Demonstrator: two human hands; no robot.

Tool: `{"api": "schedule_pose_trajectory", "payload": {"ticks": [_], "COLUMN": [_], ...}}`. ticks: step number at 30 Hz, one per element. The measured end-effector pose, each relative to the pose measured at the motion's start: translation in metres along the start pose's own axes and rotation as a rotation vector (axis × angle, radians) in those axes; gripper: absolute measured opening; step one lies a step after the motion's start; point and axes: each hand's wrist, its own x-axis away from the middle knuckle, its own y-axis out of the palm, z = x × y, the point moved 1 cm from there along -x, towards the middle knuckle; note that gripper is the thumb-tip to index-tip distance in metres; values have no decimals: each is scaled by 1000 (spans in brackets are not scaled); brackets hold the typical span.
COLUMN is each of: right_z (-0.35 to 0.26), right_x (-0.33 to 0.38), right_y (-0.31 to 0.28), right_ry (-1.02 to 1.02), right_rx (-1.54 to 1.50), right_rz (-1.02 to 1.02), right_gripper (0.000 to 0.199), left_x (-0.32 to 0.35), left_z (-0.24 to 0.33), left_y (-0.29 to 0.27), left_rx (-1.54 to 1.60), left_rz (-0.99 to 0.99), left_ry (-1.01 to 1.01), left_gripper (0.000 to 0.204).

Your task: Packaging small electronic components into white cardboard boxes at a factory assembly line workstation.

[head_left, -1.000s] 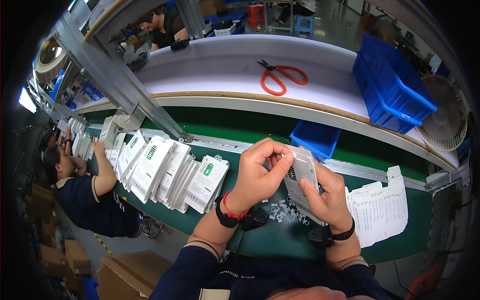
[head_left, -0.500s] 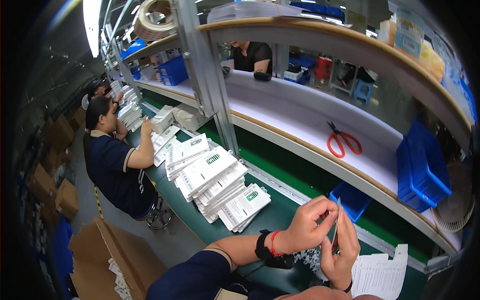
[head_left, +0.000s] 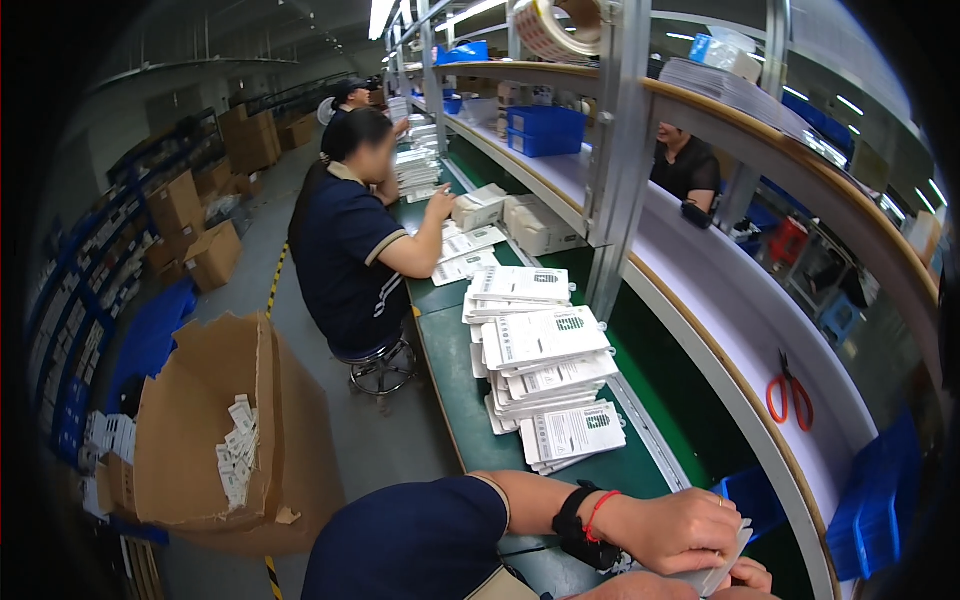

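Note:
My left hand (head_left: pixel 690 528), with a black band and a red cord at its wrist, is closed on the upper edge of a thin whitish flat piece (head_left: pixel 732 562). The piece looks like a card or slim pack; its exact kind does not show. Against its far side are the curled fingers of my right hand (head_left: pixel 750 575), partly hidden behind it and cut off by the lower edge. Beyond my hands, a stack of white printed flat packages (head_left: pixel 572 432) lies on the green bench (head_left: pixel 450 345).
A blue bin (head_left: pixel 755 505) sits just beyond my hands, under the shelf. Red-handled scissors (head_left: pixel 790 400) lie on that shelf. A large open carton (head_left: pixel 300 430) with white pieces stands left. A co-worker (head_left: pixel 350 240) sits farther along the bench; another person (head_left: pixel 685 170) is across the shelf.
The view has swung left, bringing the carton and co-worker further in. My hands now appear lower right, and the piece, seen edge-on before, shows its flat side.

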Motion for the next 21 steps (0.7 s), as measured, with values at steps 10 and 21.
{"api": "schedule_pose_trajectory", "payload": {"ticks": [10, 21], "right_z": [-5, 15], "right_x": [-4, 2], "right_y": [4, -6], "right_ry": [-497, -339], "right_rx": [-398, -305], "right_rz": [-62, 57], "right_gripper": [24, 14], "left_x": [-10, -6], "left_z": [0, 9], "left_y": [-1, -23], "left_rx": [76, 525], "left_rz": [253, -78], "left_ry": [-69, -427], "left_gripper": [38, 29]}}
